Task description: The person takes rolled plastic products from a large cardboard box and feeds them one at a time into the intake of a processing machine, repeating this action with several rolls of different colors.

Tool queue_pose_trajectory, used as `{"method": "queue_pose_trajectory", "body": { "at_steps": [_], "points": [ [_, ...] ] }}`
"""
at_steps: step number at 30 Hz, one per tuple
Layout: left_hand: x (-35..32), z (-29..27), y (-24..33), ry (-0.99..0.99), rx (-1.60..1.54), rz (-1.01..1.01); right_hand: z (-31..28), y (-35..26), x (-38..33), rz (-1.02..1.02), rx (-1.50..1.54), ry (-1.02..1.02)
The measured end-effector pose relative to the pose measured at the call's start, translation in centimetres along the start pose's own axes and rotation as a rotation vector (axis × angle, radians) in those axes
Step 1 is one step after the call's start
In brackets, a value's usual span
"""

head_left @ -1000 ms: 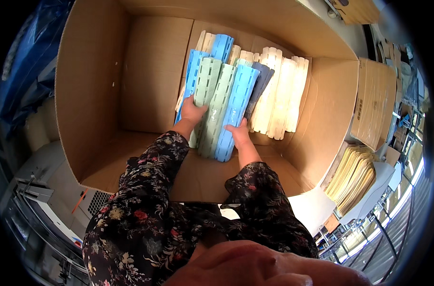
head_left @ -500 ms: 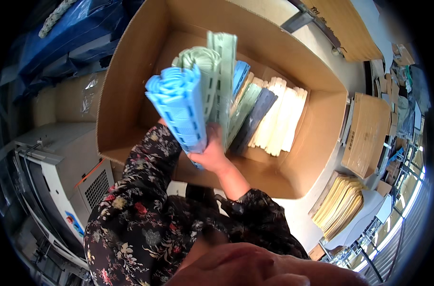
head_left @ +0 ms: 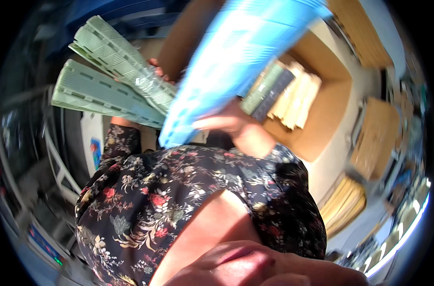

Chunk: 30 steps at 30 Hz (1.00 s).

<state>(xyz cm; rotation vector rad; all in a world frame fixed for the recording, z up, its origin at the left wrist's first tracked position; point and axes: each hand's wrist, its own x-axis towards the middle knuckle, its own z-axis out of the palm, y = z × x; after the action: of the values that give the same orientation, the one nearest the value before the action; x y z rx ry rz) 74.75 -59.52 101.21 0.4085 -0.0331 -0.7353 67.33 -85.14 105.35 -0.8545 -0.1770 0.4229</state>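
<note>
My right hand [head_left: 233, 123] is closed round a rolled bundle of blue slotted, textured plastic sheet [head_left: 226, 76], blurred by motion and slanting up to the right. To its left, two pale green bundles of the same kind fan out: an upper green bundle [head_left: 114, 55] with clear tape round it, and a lower green bundle [head_left: 100, 93]. Fingertips of my left hand [head_left: 159, 70] curl over the upper green bundle, while the rest of that hand is hidden behind the green pieces. The lower ends of the green bundles meet behind the blue one.
A big cardboard box [head_left: 332, 107] stands ahead, with cream bundles [head_left: 295, 97], a dark grey-blue bundle [head_left: 272, 95] and a green one [head_left: 262, 88] inside. At right lie a stack of yellowish sheets [head_left: 343, 205] and flat cardboard [head_left: 376, 138]. Machine frames are at left.
The blue and green bundles have come up out of the box toward me. The green ones have swung left and spread apart; the blue one now tilts right, nearer the camera.
</note>
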Motion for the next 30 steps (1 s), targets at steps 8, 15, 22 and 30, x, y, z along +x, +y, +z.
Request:
{"method": "queue_pose_trajectory", "body": {
  "at_steps": [8,15,22,30],
  "points": [
    [-4.3,-0.1,0.7,-0.211,0.154,0.252,-5.9,-1.1,2.8,-0.065,0.035,0.169],
    [-7.5,2.7,1.4,-0.289,0.37,0.173,-8.8,-7.0,11.8,-0.136,-0.166,-0.065],
    [-8.9,11.2,-1.0,0.243,0.957,0.481,3.4,-6.1,14.2,0.042,0.05,-0.689],
    [-10.9,13.5,-2.3,0.131,0.927,0.328,13.2,-6.8,11.7,-0.422,-0.461,-0.988]
  ]
}}
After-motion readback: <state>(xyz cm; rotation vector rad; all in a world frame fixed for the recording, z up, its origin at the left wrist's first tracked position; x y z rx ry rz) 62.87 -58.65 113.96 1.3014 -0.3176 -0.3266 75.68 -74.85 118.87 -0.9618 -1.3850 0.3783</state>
